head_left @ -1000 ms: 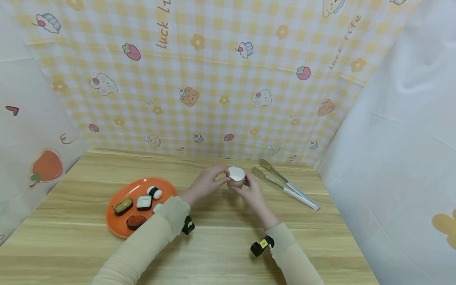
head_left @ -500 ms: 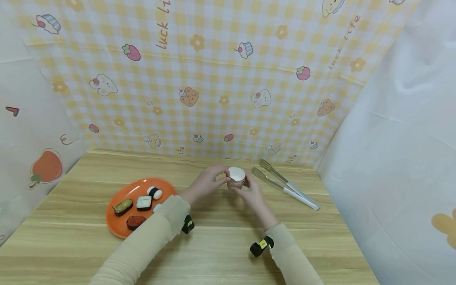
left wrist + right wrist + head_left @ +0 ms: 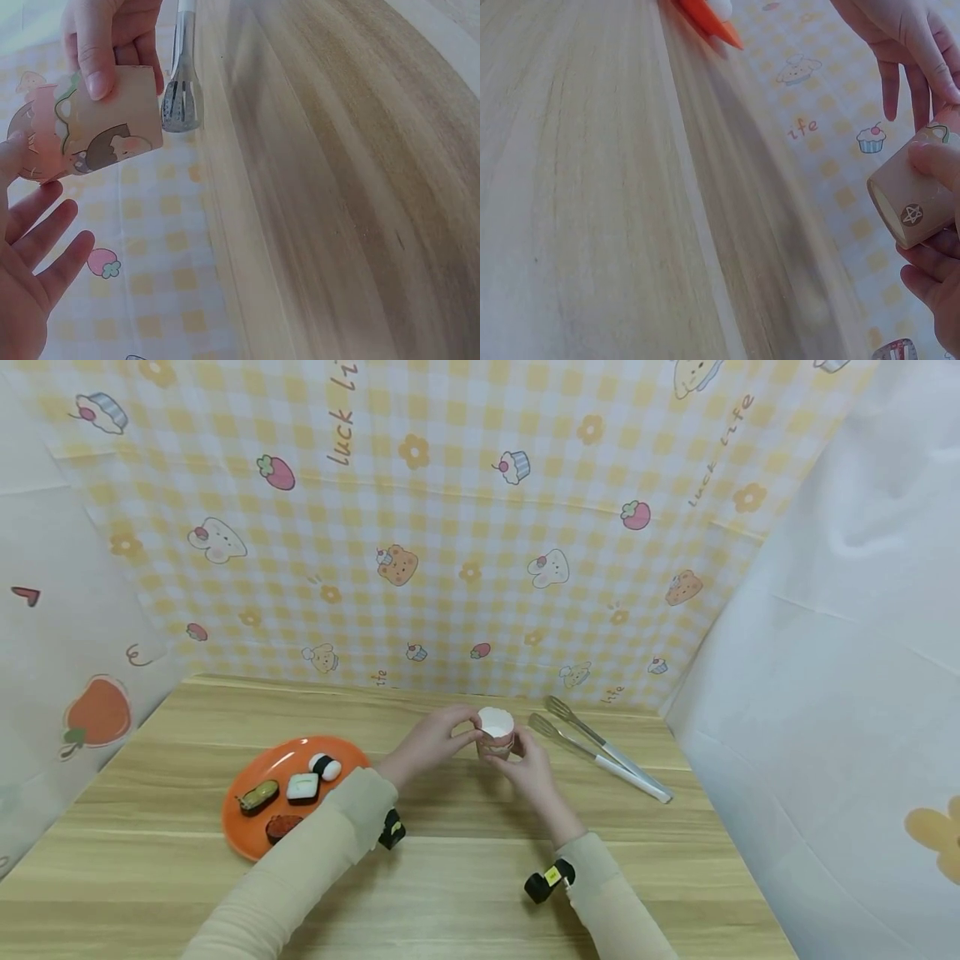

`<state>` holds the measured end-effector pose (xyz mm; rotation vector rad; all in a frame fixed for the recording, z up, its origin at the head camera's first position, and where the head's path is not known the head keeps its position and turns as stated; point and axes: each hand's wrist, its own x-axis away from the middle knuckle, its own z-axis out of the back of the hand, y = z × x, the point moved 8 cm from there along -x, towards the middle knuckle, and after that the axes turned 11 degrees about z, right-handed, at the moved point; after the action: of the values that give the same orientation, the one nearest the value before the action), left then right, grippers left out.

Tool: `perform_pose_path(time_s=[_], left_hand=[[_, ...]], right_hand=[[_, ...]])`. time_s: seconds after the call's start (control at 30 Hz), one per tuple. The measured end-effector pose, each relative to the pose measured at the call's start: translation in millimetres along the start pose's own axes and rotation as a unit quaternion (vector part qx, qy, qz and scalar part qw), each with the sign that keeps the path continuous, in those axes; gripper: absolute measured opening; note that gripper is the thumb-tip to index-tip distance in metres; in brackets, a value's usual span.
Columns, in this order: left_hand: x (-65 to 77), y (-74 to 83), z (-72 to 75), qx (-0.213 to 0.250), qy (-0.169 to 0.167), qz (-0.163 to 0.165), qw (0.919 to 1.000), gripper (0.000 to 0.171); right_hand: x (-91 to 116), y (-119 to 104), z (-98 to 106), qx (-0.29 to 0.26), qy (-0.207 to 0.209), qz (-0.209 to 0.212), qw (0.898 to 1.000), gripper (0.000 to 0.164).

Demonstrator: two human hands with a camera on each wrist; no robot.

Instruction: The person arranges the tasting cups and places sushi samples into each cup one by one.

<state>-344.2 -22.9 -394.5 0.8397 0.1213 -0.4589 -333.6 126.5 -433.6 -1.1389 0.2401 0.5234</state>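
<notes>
Pinching the nested paper cups (image 3: 495, 743) from either side, the left hand (image 3: 432, 745) clamps the upper rim and the right hand (image 3: 531, 768) the lower body — neither nearer, the axis roughly upright, over the far middle of the tabletop (image 3: 465, 893). Some fingertips are hidden, the cup count unclear — and the left sleeve (image 3: 300, 870) covers part of the orange plate (image 3: 277, 762).

The yellow-and-white checked fabric backdrop (image 3: 450, 510) carries cut-off lettering (image 3: 341, 418) "luck li" upper left of the grip, "luck life" upper right and "life" nearer on both sides, while the gripped pale cylindrical cup (image 3: 891, 189) bears a round brown star emblem (image 3: 912, 215).
</notes>
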Motion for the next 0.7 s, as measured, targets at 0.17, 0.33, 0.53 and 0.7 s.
perform_pose_path(time_s=[0.17, 0.33, 0.53, 0.7], left_hand=[[-0.2, 1.8, 5.2, -0.003, 0.005, -0.015, 0.9999, 0.006], [-0.5, 2.5, 8.4, -0.011, 0.008, -0.021, 0.9997, 0.006], [-0.3, 3.0, 9.8, -0.015, 0.010, -0.023, 0.9996, 0.006], [-0.7, 3.6, 10.4, -0.009, 0.008, -0.028, 0.9995, 0.006]], right_hand=[[3, -18, 1, -0.002, -0.001, -0.003, 1.000, 0.049], [3, -15, 0, -0.003, -0.003, -0.007, 1.000, 0.054], [1, 9, -4, -0.012, 0.007, 0.004, 1.000, 0.055], [1, 30, -6, -0.013, 0.013, -0.008, 1.000, 0.063]])
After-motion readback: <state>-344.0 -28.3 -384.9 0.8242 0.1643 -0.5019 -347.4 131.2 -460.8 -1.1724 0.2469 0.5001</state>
